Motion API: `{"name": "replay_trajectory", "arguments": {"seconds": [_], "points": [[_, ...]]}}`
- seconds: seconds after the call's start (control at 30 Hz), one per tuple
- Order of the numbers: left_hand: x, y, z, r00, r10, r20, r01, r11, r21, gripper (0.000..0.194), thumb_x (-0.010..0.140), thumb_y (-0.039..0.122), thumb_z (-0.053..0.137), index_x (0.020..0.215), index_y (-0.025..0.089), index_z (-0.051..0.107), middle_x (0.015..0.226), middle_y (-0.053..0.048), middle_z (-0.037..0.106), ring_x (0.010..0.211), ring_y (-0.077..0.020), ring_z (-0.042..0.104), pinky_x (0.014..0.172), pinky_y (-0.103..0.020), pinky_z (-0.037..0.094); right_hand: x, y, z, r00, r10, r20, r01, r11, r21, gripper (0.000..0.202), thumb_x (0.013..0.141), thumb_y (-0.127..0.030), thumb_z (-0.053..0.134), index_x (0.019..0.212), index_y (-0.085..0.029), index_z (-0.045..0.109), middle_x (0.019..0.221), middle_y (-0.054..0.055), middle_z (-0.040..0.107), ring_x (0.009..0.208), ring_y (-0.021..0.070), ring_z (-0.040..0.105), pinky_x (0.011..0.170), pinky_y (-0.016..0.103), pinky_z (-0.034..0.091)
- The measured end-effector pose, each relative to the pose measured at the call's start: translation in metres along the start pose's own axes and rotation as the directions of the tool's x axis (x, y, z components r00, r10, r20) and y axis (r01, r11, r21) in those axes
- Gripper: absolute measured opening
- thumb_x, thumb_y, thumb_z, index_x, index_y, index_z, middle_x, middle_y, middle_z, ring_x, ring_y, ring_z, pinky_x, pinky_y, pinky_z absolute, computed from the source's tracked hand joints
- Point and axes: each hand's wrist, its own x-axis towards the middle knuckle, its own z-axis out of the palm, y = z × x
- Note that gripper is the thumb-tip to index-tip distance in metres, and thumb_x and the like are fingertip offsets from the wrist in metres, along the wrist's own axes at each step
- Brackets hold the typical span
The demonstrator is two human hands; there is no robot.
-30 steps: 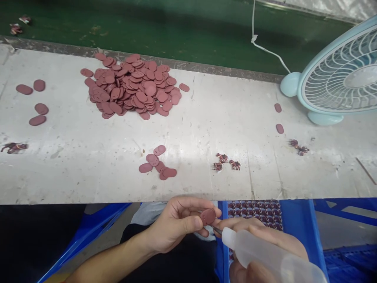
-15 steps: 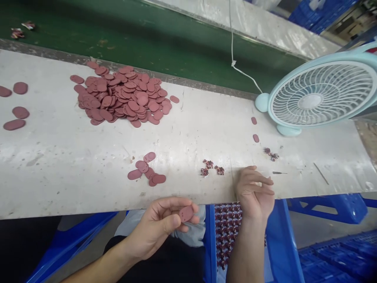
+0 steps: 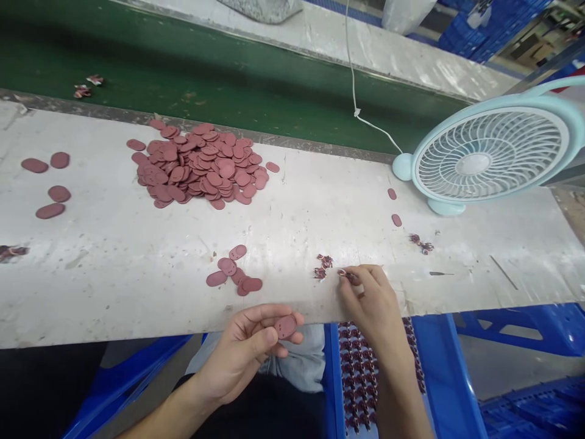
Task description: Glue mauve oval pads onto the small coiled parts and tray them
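Observation:
Near the front edge of the white table [image 3: 150,280], my left hand [image 3: 251,341] pinches a dark red oval disc [image 3: 286,327] between thumb and fingers. My right hand [image 3: 372,296] is closed on a small dark red and white part [image 3: 346,275] at the tabletop. Just left of it lie similar small parts [image 3: 322,267]. A small group of red oval discs [image 3: 227,266] rests beyond my left hand. Farther back is a large heap of such discs [image 3: 201,164].
A light blue fan [image 3: 473,163] stands at the right, its white cord [image 3: 353,73] crossing the green strip [image 3: 274,91]. A thin metal tool [image 3: 441,274] lies on the right. Below the edge, a blue crate [image 3: 461,390] holds rows of small parts.
My right hand has moved left and its fingers have closed on one of the small parts. My left hand still holds the disc. The view has shifted slightly.

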Motion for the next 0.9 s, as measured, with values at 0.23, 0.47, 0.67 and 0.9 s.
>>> {"name": "replay_trajectory", "arguments": {"seconds": [0.23,0.47,0.67,0.9], "points": [[0.004,0.0,0.003,0.998,0.066,-0.016,-0.065,0.996,0.056,0.026,0.083,0.021,0.079,0.109,0.023,0.077,0.117,-0.01,0.077,0.094,-0.0186,0.074,0.071,-0.019,0.056,-0.054,-0.04,-0.021,0.979,0.151,0.139,-0.205,0.744,0.636,0.012,0.083,-0.028,0.079,0.094,-0.025,0.074,0.089,0.004,0.077,0.082,0.0205,0.075,0.072,0.028,0.065],[0.002,-0.007,0.001,0.992,0.105,0.07,-0.114,0.983,0.141,0.031,0.082,0.019,0.08,0.113,0.024,0.076,0.12,-0.009,0.076,0.102,-0.0188,0.071,0.09,-0.029,0.056,-0.067,-0.07,-0.005,0.964,0.023,0.264,-0.225,0.596,0.771,0.014,0.084,-0.02,0.077,0.095,-0.028,0.078,0.09,0.003,0.081,0.079,0.022,0.078,0.07,0.029,0.067],[0.002,-0.009,0.003,0.989,0.127,0.072,-0.137,0.977,0.164,0.03,0.081,0.017,0.08,0.11,0.023,0.075,0.116,-0.009,0.077,0.1,-0.0194,0.072,0.086,-0.029,0.058,-0.067,-0.069,-0.002,0.967,0.003,0.253,-0.196,0.641,0.742,0.013,0.083,-0.021,0.078,0.094,-0.028,0.079,0.088,0.003,0.081,0.071,0.0196,0.077,0.066,0.027,0.065],[0.004,-0.008,0.009,0.993,0.12,0.003,-0.12,0.986,0.114,0.017,0.076,0.011,0.083,0.086,0.02,0.073,0.107,-0.004,0.078,0.091,-0.0157,0.073,0.081,-0.024,0.057,-0.066,-0.07,-0.002,0.959,0.038,0.281,-0.243,0.622,0.744,0.012,0.082,-0.021,0.08,0.092,-0.027,0.078,0.084,0.001,0.08,0.07,0.0175,0.076,0.065,0.024,0.063]]}}
